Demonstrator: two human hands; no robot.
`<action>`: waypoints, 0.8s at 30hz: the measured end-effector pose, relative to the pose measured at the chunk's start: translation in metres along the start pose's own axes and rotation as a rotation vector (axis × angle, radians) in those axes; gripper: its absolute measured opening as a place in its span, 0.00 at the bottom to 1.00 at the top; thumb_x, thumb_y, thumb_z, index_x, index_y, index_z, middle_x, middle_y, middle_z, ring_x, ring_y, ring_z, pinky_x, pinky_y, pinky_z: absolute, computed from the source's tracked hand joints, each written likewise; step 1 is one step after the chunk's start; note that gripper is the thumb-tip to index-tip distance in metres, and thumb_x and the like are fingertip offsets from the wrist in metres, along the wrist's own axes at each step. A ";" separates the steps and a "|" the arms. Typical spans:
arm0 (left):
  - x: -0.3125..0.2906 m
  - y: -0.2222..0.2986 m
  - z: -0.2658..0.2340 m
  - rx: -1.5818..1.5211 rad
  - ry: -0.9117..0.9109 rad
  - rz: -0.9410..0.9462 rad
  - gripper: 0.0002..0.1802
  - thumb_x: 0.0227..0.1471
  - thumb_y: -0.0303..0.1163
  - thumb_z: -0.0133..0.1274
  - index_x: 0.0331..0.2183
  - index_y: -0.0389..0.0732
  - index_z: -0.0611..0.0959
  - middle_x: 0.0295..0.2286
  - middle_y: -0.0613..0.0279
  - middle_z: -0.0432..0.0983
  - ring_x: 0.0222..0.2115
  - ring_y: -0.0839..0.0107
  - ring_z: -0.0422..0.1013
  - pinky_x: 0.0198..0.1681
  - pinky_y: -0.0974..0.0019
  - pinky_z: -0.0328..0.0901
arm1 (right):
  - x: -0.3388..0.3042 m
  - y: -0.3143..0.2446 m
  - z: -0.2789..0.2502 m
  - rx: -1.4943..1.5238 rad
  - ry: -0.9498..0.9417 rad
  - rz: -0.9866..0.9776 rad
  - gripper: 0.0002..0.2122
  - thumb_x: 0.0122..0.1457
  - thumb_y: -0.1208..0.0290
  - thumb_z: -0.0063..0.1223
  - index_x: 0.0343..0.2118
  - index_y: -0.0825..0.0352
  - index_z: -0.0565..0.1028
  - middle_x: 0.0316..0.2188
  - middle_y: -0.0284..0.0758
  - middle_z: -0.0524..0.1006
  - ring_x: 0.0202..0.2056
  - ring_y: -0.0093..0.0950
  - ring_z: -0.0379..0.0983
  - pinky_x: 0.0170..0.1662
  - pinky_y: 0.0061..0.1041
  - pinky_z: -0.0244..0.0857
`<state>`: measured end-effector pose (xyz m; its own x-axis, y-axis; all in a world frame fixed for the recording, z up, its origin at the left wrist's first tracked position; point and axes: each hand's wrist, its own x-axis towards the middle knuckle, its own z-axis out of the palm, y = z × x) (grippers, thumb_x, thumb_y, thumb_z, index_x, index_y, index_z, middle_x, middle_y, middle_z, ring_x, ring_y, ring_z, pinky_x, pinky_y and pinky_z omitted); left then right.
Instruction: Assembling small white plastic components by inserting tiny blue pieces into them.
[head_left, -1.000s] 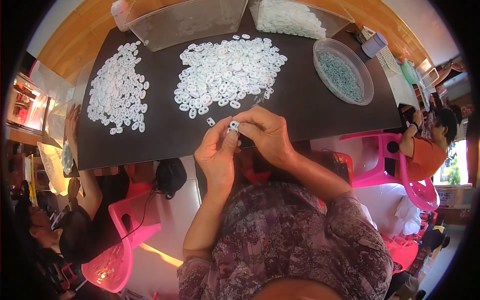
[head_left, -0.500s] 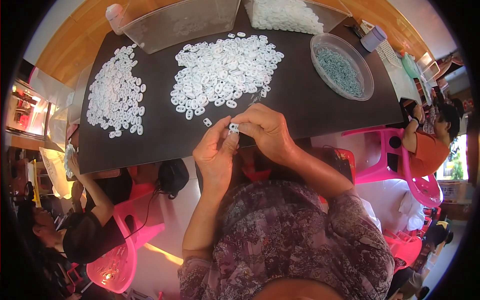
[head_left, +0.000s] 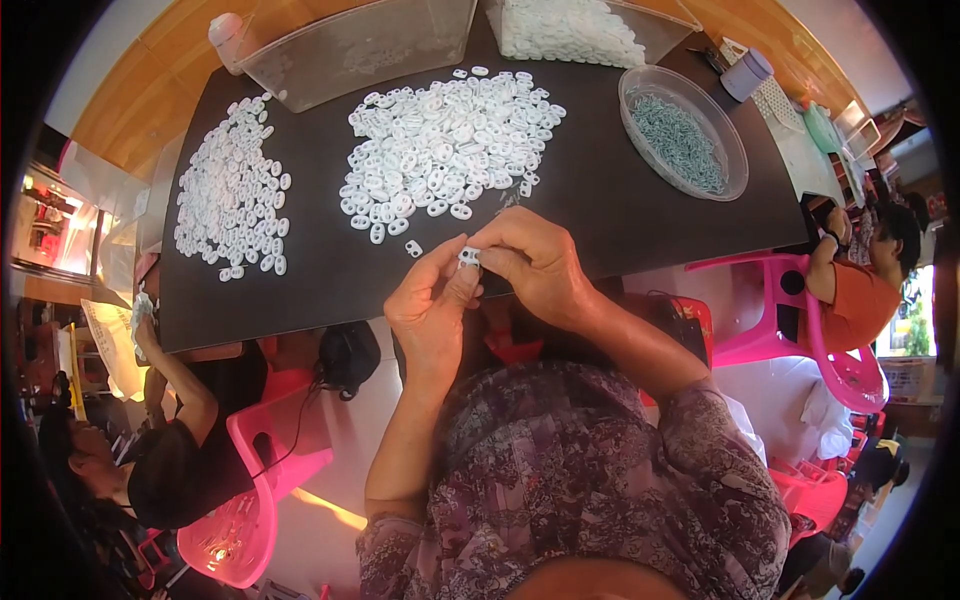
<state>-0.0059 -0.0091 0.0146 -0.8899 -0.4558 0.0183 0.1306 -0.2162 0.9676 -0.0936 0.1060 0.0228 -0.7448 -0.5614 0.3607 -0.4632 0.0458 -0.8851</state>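
Between my fingertips, over the table's front edge, is a small white oval plastic piece with two holes [head_left: 468, 257]. My left hand [head_left: 432, 310] pinches it from the left and below. From the right, the thumb and forefinger of my right hand [head_left: 535, 262] close on the same piece. Whether a screw sits in it is hidden by the fingers. One loose white piece [head_left: 413, 248] lies on the table just beyond my left hand. Behind it spreads a large heap of matching white pieces [head_left: 450, 140].
A second heap of white pieces [head_left: 230, 190] covers the dark table's [head_left: 320, 290] left side. At right stands a round clear tub [head_left: 740, 165] of small grey-green screws [head_left: 680, 145]. Clear plastic bins [head_left: 360, 55] line the back. Co-workers sit left [head_left: 150, 470] and right [head_left: 850, 290].
My hands stay almost still, both pinching the white piece. The co-worker's arm at the left has shifted slightly.
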 end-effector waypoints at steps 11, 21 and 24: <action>0.002 0.000 0.005 -0.137 0.024 0.051 0.14 0.52 0.21 0.50 0.42 0.28 0.76 0.27 0.62 0.74 0.24 0.78 0.67 0.29 0.77 0.64 | -0.001 -0.007 -0.002 -0.124 -0.002 -0.208 0.10 0.42 0.80 0.56 0.30 0.67 0.72 0.23 0.32 0.71 0.26 0.27 0.66 0.30 0.25 0.61; 0.000 -0.009 0.009 -0.091 0.083 0.186 0.12 0.51 0.24 0.53 0.39 0.29 0.78 0.24 0.63 0.72 0.21 0.78 0.65 0.25 0.76 0.63 | -0.008 -0.001 0.002 -0.053 0.063 -0.213 0.14 0.40 0.84 0.56 0.33 0.69 0.73 0.21 0.32 0.71 0.24 0.26 0.66 0.28 0.24 0.61; -0.001 -0.009 0.011 -0.101 0.095 0.221 0.12 0.51 0.25 0.53 0.38 0.29 0.78 0.25 0.64 0.72 0.21 0.78 0.65 0.25 0.77 0.63 | -0.009 -0.004 0.003 -0.046 0.069 -0.215 0.14 0.40 0.84 0.56 0.34 0.70 0.73 0.21 0.32 0.72 0.24 0.26 0.66 0.28 0.24 0.61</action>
<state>-0.0110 0.0032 0.0089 -0.7904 -0.5798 0.1979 0.3644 -0.1853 0.9126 -0.0837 0.1083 0.0220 -0.6568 -0.5041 0.5607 -0.6354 -0.0302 -0.7716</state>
